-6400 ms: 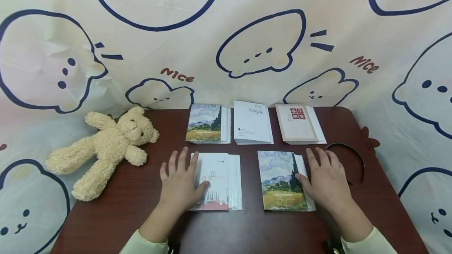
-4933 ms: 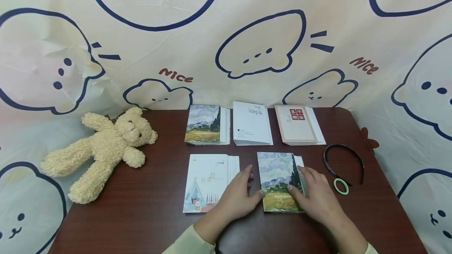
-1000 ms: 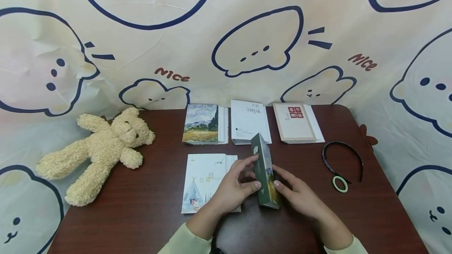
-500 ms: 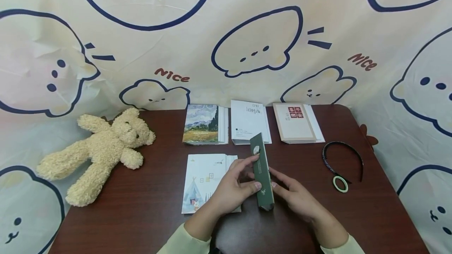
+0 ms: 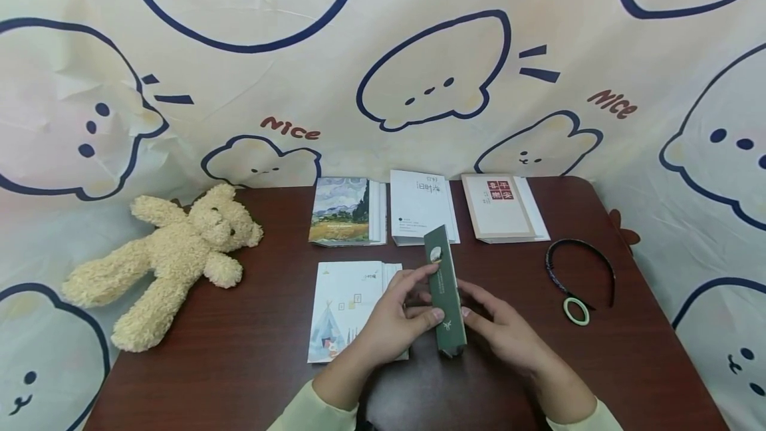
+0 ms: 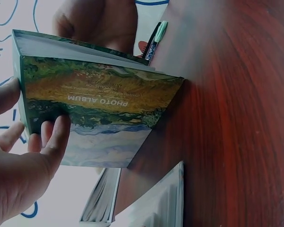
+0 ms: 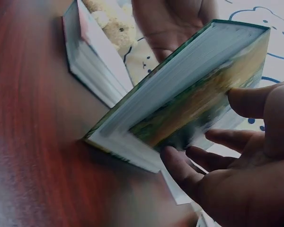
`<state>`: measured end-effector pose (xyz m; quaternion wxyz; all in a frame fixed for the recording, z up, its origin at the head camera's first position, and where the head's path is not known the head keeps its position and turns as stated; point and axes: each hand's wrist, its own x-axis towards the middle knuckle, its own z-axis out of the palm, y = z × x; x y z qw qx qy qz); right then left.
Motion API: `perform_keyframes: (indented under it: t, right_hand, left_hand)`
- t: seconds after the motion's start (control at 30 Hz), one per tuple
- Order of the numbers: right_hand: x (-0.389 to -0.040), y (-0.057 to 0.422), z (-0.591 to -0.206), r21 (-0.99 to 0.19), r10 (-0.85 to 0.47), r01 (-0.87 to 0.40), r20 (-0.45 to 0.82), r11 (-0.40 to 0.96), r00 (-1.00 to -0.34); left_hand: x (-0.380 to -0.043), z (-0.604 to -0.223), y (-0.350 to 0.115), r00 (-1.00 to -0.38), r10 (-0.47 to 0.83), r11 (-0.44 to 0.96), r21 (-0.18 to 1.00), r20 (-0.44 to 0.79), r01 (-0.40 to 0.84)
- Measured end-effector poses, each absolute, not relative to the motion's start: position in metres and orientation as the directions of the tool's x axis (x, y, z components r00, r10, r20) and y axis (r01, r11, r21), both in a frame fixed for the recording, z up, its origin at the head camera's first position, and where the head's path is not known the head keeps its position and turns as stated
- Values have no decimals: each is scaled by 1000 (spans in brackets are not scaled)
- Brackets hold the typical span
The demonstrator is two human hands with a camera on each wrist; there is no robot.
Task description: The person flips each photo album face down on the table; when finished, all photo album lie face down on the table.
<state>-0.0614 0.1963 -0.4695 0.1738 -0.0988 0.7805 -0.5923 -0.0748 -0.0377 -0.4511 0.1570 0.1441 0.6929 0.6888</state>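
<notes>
Just left of the hands lies a white album [image 5: 353,291]. The left hand [image 5: 391,318] grips the near cover of the photo album [image 5: 444,298], thumb by the spine; the right hand [image 5: 505,331] holds its opposite cover. The step looks like handling it spine-up between them; the next move probably calls for an even two-handed grip. Dark green spine, painted landscape covers, white pages; its lowest corner seems to touch the counter [image 5: 251,378].
</notes>
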Motion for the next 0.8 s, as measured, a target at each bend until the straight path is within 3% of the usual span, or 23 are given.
perform_keyframes:
  t: [0.3,0.6,0.8]
  right_hand:
    - [-59,200,-449,-958,-360,-50,-58,283,-931]
    - [-57,206,-436,-971,-366,-155,80,182,-927]
    - [-55,209,-433,-969,-329,-164,97,184,-939]
  left_hand:
    - [-74,-451,-32,-918,396,13,1000,-8,-3]
    - [-72,-455,-25,-925,380,57,998,-32,-11]
    - [-69,-458,-21,-921,389,63,998,-35,-11]
